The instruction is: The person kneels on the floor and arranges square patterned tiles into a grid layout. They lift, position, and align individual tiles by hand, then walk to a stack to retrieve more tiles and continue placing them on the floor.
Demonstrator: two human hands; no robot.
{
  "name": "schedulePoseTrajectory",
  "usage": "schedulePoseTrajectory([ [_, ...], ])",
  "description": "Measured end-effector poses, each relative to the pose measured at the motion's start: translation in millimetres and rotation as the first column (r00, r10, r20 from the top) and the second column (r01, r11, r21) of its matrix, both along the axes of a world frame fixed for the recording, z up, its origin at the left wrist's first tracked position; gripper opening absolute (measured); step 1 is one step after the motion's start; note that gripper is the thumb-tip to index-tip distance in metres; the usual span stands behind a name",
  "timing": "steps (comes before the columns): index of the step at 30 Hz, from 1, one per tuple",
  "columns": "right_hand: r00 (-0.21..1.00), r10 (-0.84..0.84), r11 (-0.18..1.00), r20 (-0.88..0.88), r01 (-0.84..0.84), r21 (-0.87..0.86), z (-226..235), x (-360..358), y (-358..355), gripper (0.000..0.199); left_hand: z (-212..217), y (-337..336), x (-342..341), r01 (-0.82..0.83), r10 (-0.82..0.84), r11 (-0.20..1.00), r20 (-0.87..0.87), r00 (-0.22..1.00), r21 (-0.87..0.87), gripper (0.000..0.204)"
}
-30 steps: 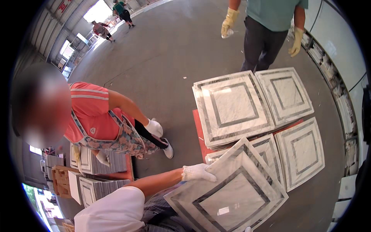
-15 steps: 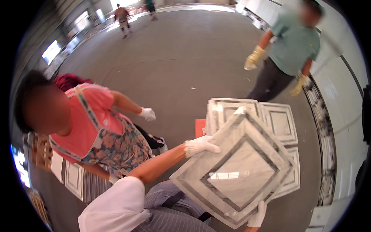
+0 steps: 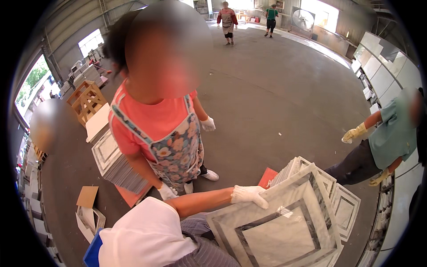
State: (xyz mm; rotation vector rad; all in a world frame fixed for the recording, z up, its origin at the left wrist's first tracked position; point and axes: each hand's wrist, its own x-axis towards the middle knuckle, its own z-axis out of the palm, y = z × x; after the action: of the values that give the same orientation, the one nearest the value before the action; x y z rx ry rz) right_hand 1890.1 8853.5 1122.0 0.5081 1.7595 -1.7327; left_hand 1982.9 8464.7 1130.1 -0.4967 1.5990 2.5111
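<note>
A large square marble tile (image 3: 279,233), white with grey veins and a dark inlaid square border, is tilted up in front of me. My left hand (image 3: 250,196), in a white knitted glove, is closed on its upper left edge, fingers lying over the polished face. My right hand does not show; the tile and the picture's lower rim cut off that side. Just behind the held tile stands a stack of similar bordered tiles (image 3: 347,211), partly covered by it.
At my left a co-worker in a flowered apron (image 3: 175,153) and white gloves stands close by. Another tile stack (image 3: 120,162) is behind them, near a wooden crate (image 3: 86,102). A co-worker in a green shirt (image 3: 391,133) is at the right. Slabs (image 3: 378,66) line the right wall.
My view has swung left and up. The tile now appears lower, turned with its upper edge flatter. My right hand, earlier at its lower right edge, has left the picture.
</note>
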Motion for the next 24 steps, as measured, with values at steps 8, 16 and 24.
schedulePoseTrajectory([
  [8,0.999,0.045,0.995,-0.005,-0.046,-0.085,-7,26,-23,0.061,-60,-35,35,-0.012,0.039,0.973,-0.115,0.993,0.229,0.049],
  [16,0.997,-0.083,0.971,0.003,0.082,-0.224,2,45,-74,0.057,4,-111,13,0.168,-0.181,0.936,-0.013,0.983,-0.31,0.052],
  [24,0.954,-0.167,0.947,-0.25,0.085,-0.309,-9,20,-76,0.054,-4,-115,13,0.079,-0.066,0.988,0.102,0.993,-0.134,0.051],
])
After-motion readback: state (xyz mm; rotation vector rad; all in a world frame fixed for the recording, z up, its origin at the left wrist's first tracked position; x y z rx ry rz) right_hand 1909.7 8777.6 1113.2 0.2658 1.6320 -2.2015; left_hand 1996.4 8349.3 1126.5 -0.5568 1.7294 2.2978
